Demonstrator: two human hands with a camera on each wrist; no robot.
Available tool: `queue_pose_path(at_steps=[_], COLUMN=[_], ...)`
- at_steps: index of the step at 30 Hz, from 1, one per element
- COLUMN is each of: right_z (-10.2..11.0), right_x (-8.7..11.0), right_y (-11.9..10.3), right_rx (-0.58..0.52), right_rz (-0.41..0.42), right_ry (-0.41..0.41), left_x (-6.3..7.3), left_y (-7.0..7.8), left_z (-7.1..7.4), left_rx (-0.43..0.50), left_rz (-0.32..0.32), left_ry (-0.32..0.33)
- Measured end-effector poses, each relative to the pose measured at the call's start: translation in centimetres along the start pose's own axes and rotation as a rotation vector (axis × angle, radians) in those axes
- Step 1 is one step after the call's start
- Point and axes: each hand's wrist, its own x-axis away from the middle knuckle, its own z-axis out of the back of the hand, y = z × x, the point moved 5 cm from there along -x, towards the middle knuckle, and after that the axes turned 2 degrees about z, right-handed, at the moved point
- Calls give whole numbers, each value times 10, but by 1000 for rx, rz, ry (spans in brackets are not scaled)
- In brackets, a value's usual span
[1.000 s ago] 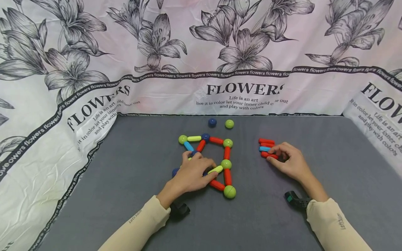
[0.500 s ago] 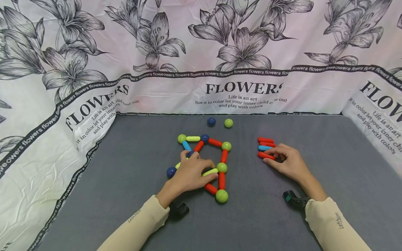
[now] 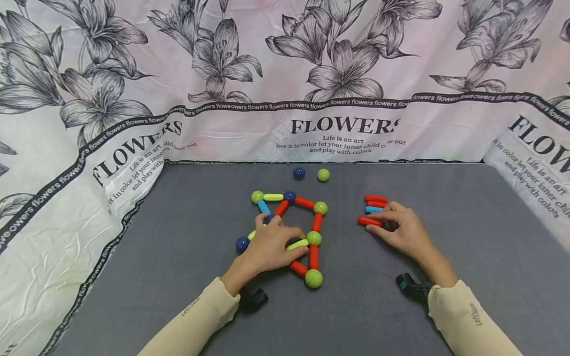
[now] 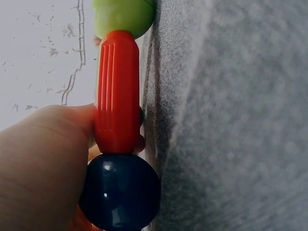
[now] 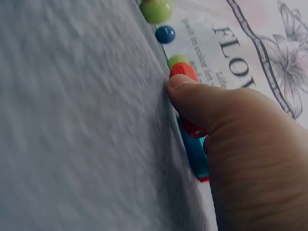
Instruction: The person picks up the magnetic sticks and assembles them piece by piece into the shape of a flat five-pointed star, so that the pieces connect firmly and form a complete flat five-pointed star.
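Observation:
A frame of magnetic rods and balls lies on the grey table, partly hidden beneath my left hand [image 3: 269, 245]. Between that hand's thumb and fingers is a yellow rod [image 3: 297, 244], joined to a green ball [image 3: 313, 238]. In the left wrist view, a red rod [image 4: 118, 94] links a green ball to a dark blue ball [image 4: 120, 192] beside the thumb. My right hand [image 3: 403, 232] pinches a red rod [image 3: 369, 221] just in front of the loose rods. In the right wrist view, the thumb presses on that red rod [image 5: 185, 71].
Two red rods [image 3: 375, 199] and a blue rod [image 3: 374, 210] lie side by side by the right fingers. Behind the frame sit a loose blue ball [image 3: 299, 173] and a loose green ball [image 3: 323, 174]. A flowered cloth [image 3: 347, 133] stands along the table's back edge.
The frame has shifted slightly left and turned, its near green ball moving left and closer to me. My right hand has drawn the red rod left, away from the other rods.

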Motion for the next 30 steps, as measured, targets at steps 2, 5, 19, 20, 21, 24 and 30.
queue_pose_path(at_steps=[2, 5, 19, 20, 21, 24, 30], right_z=[-3, -9, -30, -31, -31, -33, -34], right_x=[0, 0, -2, -2, -1, 0, 0], right_y=[-4, -10, -30, -30, -30, -30, -31], right_rx=[-11, -23, -88, -96, -102, -98, -74], right_rz=[2, 5, 6, -8, -21, -59, -84], right_ry=[-2, -11, -17, -15, -14, -26, -51], left_x=[0, 1, 4, 4, 4, 4, 4], left_y=[0, 2, 12, 12, 12, 13, 16], left_z=[0, -1, -3, -3, -4, -5, -5], left_rx=[-6, -8, 10, 11, 9, 7, 8], left_rz=[-2, -9, -94, -101, -106, -119, -126], left_ry=[-4, -16, -38, -39, -39, -44, -46])
